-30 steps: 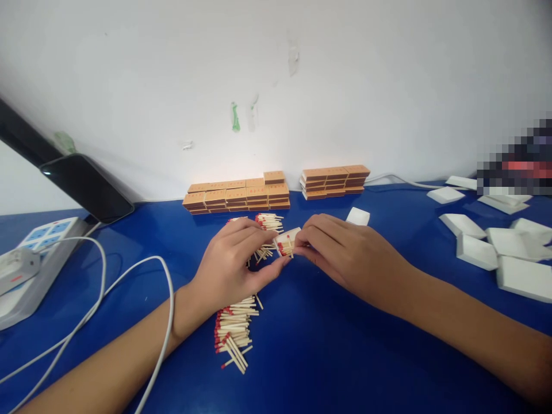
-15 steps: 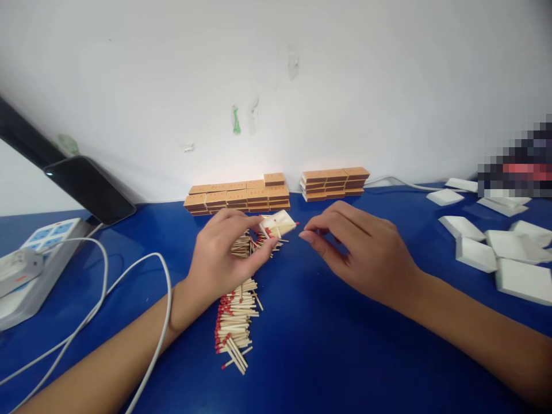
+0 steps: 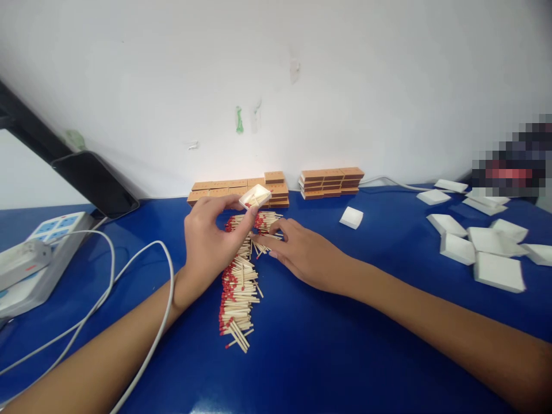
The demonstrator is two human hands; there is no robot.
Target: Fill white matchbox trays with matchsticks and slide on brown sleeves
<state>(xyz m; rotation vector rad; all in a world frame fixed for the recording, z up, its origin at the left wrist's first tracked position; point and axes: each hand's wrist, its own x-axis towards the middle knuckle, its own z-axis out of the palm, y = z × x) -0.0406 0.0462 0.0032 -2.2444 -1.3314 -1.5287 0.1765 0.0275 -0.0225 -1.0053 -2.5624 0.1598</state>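
Observation:
My left hand pinches a small white matchbox tray between thumb and fingers, tilted, with a few matches lying in it. Below, red-headed wooden matches form a long heap on the blue table. My right hand reaches into the upper right part of the heap, its forefinger and thumb apart and touching the matches. No match is clearly gripped there. A single white tray lies behind my right hand.
Stacked orange-brown matchboxes and a second stack stand along the wall. Several white trays lie at right. At left are a power strip, a dark phone and a white cable, which crosses my left forearm.
My left hand has raised the tray and drawn it leftward. My right hand has moved left from beside the tray down to the matches, uncovering the single white tray behind it.

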